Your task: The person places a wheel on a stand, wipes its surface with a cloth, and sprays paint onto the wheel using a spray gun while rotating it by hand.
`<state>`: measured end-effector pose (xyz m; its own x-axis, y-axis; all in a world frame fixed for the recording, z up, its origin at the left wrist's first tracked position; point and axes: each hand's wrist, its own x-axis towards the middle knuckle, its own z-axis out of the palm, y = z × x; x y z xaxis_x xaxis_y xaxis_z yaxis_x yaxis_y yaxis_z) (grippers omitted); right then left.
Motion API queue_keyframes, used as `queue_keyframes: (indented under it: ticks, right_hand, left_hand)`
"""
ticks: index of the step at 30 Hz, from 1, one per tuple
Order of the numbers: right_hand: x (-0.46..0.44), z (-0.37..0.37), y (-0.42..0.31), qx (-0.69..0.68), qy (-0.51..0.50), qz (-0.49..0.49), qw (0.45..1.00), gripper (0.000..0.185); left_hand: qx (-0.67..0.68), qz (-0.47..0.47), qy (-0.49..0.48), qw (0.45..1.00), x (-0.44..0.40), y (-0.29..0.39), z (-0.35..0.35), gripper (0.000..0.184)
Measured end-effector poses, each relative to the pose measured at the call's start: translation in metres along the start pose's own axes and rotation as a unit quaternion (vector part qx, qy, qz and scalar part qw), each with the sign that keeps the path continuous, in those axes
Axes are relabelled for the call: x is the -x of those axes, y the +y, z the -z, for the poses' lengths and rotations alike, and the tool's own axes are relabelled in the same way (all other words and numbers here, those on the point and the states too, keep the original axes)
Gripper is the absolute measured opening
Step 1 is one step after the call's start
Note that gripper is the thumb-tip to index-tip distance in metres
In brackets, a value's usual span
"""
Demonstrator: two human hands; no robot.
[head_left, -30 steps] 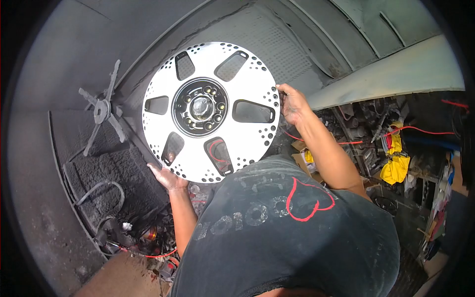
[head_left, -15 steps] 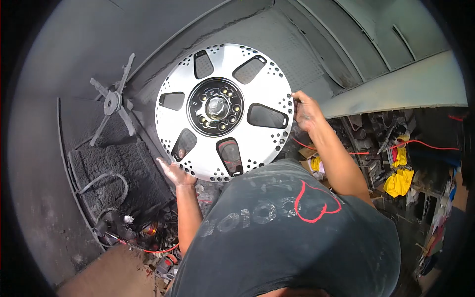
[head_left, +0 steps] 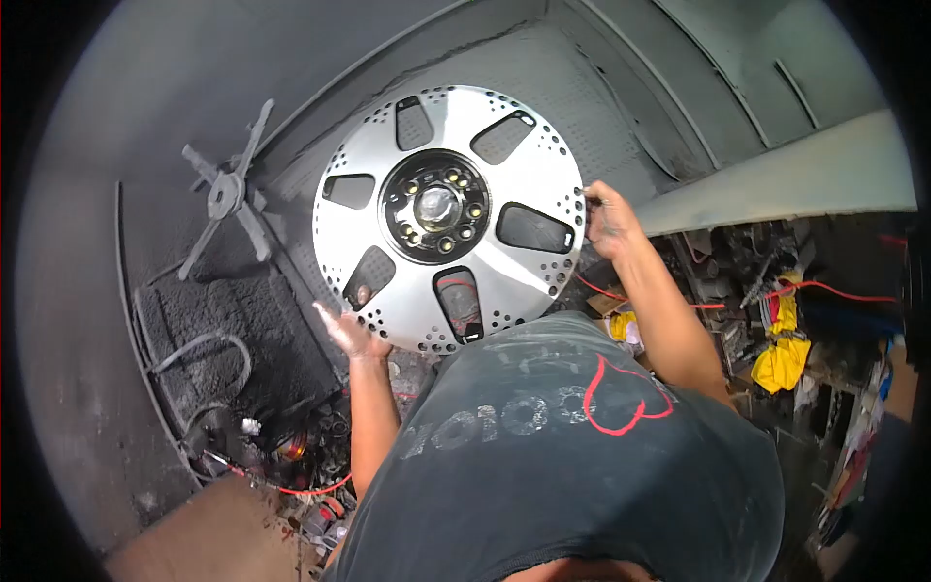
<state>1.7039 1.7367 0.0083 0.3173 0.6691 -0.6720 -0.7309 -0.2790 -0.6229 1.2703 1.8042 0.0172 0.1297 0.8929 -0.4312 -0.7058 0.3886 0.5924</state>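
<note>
A silver wheel rim (head_left: pixel 465 126) faces up in front of my chest, with a black hub centre, window-like openings and small drilled holes near its outer edge. My left hand (head_left: pixel 351 335) grips it at the lower left, the thumb apart outside and a fingertip showing through an opening. On the right edge, my right hand (head_left: pixel 609 221) is closed around the rim, its fingers partly hidden behind. Left of the wheel rim stands a grey-coated metal stand with a four-armed cross head (head_left: pixel 226 196), apart from both hands.
Grey booth walls (head_left: pixel 73 320) curve around the left and back. A dark, rough padded block (head_left: pixel 208 330) with a looped hose lies at lower left. Red hose (head_left: pixel 310 492), yellow cloth (head_left: pixel 781 364) and cluttered shelves fill the right and lower areas. A pale panel (head_left: pixel 776 175) juts in at right.
The wheel rim and both hands sit slightly farther right in view, and light reflections on its face have shifted. Both hands keep their hold.
</note>
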Motion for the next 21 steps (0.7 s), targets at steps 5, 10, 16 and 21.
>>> queue_keyframes:
  ticks: [5,10,16,21]
  right_hand:
    - [0.007,-0.009,-0.001,-0.032,0.015,0.003,0.999,0.015]
    - [0.012,-0.006,0.0,-0.034,0.001,0.009,0.999,0.014]
    - [0.016,-0.012,0.0,-0.018,0.014,0.018,1.0,0.016]
    - [0.022,-0.013,0.004,-0.017,0.02,0.026,0.999,0.016]
  left_hand:
    - [-0.002,-0.001,0.065,0.998,0.007,-0.003,-0.03,0.072]
    - [-0.005,0.004,0.04,0.999,-0.005,-0.001,0.005,0.075]
    - [-0.014,-0.003,0.053,0.999,0.007,-0.001,-0.024,0.075]
    - [-0.022,0.002,0.054,0.998,0.004,0.001,-0.02,0.077]
